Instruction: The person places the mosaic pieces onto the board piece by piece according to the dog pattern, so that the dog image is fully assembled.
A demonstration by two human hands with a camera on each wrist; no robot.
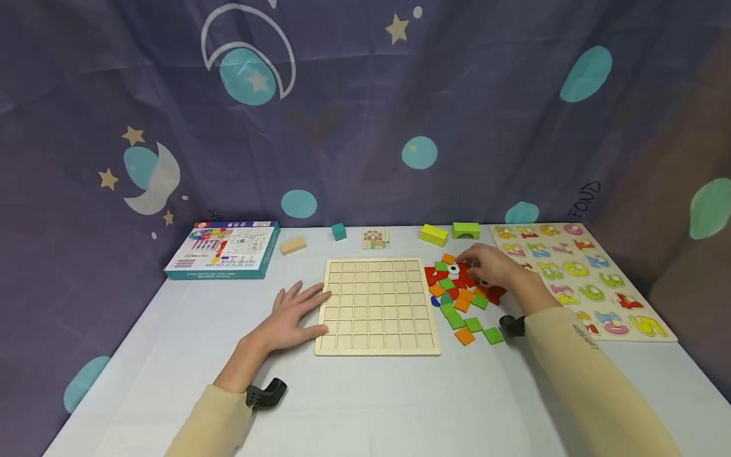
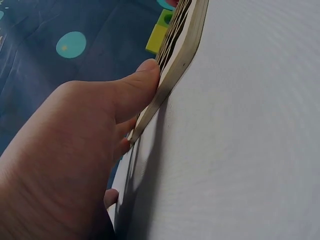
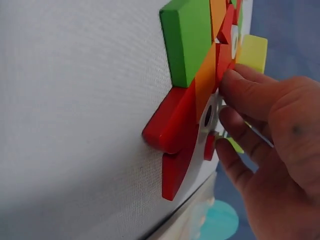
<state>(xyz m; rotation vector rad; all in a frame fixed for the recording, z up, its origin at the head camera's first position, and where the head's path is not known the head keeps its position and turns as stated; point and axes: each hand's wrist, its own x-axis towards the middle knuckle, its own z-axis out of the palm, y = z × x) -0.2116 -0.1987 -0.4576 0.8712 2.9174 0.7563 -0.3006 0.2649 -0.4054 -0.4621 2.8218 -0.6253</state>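
A pale wooden grid board [image 1: 377, 304] with bare square cells lies in the middle of the white table. My left hand [image 1: 291, 319] rests at its left edge, fingers spread; in the left wrist view the thumb [image 2: 140, 87] touches the board's rim. My right hand [image 1: 492, 265] reaches down into a pile of flat coloured pieces right of the board. Green pieces [image 3: 192, 45], orange pieces [image 3: 205, 85], red pieces [image 3: 170, 125] and round white eye pieces [image 1: 453, 269] lie there. Its thumb [image 3: 237, 87] touches a red piece; whether the fingers pinch it is hidden.
A boxed set [image 1: 223, 251] lies back left. Along the back are a plain wooden block [image 1: 293, 245], a teal cube [image 1: 339, 231], a small picture card [image 1: 375, 238], a yellow block [image 1: 434, 235] and a green arch block [image 1: 466, 230]. A number puzzle board [image 1: 577, 279] lies at right.
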